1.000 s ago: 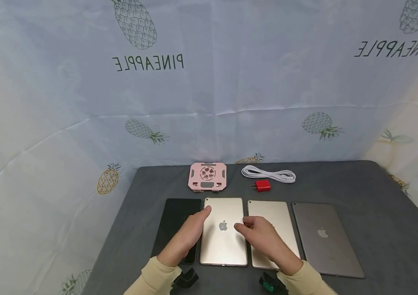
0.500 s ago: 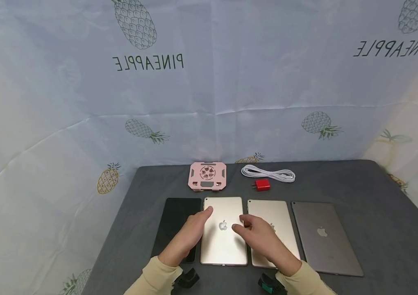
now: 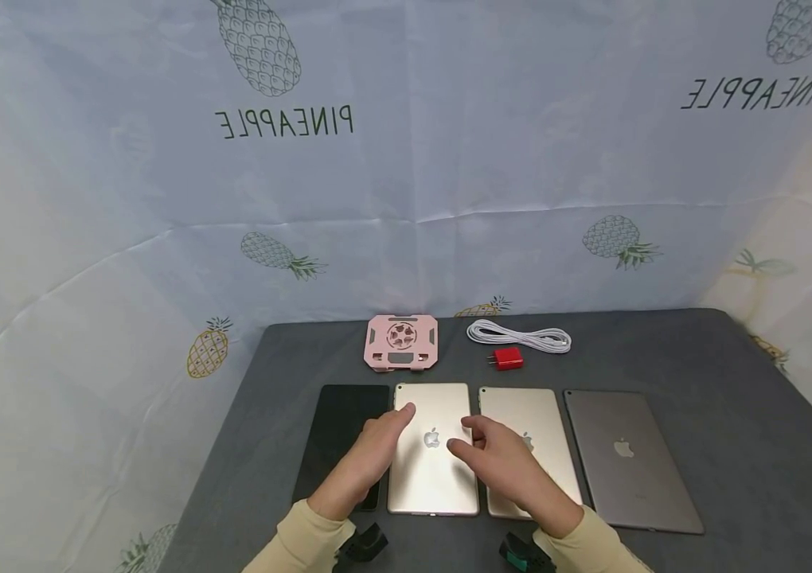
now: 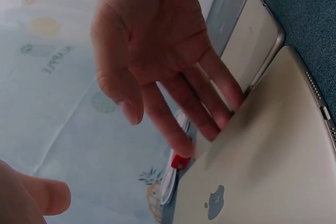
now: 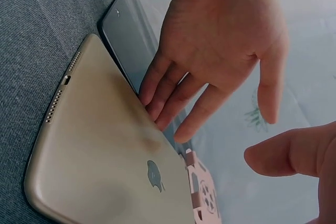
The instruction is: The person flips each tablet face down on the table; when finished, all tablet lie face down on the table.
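Observation:
A gold tablet lies back side up on the table, its apple logo showing. My left hand stands at its left edge, thumb raised over the corner area. On the opposite side my right hand has its fingers along the right edge. In the wrist views, the fingers of the left hand and right hand are extended, fingertips down by the edges; whether they touch the tablet I cannot tell. Neither hand grips anything. A second gold tablet lies partly under the right hand's view.
A black tablet is on the left, partly hidden by the left arm. To the right lies a larger grey tablet. Behind the row are a pink stand, a coiled white cable and a red charger plug.
The right hand has shifted slightly left over the gold tablet's edge, its thumb and forefinger now farther apart. The left thumb has moved slightly right. The tablets stay in place.

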The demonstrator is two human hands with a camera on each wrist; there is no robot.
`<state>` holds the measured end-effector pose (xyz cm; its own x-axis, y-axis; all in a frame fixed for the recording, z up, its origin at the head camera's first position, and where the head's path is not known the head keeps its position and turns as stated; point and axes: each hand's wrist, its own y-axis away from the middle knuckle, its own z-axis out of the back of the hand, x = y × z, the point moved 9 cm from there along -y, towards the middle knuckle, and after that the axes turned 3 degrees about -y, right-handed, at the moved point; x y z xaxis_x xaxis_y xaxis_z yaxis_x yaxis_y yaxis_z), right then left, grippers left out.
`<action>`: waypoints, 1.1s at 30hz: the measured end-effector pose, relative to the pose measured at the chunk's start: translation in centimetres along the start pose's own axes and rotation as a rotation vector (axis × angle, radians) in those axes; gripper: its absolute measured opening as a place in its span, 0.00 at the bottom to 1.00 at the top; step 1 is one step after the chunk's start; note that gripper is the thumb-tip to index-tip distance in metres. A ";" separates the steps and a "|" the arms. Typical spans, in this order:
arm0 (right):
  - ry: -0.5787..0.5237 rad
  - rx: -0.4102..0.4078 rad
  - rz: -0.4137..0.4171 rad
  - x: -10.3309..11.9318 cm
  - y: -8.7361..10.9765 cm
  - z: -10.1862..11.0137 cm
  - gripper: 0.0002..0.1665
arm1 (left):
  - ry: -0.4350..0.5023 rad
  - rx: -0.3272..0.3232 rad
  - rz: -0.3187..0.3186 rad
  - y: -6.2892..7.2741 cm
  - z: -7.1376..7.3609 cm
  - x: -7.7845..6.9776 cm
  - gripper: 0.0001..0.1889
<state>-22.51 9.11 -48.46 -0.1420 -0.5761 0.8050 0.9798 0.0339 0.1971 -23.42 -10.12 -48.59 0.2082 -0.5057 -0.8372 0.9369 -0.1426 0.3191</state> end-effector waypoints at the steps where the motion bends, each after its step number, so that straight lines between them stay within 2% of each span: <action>1: 0.006 0.002 0.004 0.1 0.0 0.0 0.34 | -0.007 -0.002 -0.003 0.0 0.0 0.0 0.45; 8: 0.018 0.032 0.014 0.5 0.5 -0.2 0.35 | -0.051 -0.012 -0.010 0.1 0.1 -0.2 0.46; 27: 0.062 0.051 0.016 1.0 0.9 -0.6 0.35 | -0.050 -0.038 -0.007 0.7 0.1 0.0 0.47; 33: 0.055 0.053 0.033 1.3 0.8 -0.7 0.39 | -0.032 -0.020 -0.018 0.3 0.9 0.2 0.47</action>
<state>-21.79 7.84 -47.65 -0.1003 -0.6175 0.7801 0.9747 0.0964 0.2016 -23.39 -11.02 -48.27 0.1827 -0.5302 -0.8280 0.9460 -0.1347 0.2949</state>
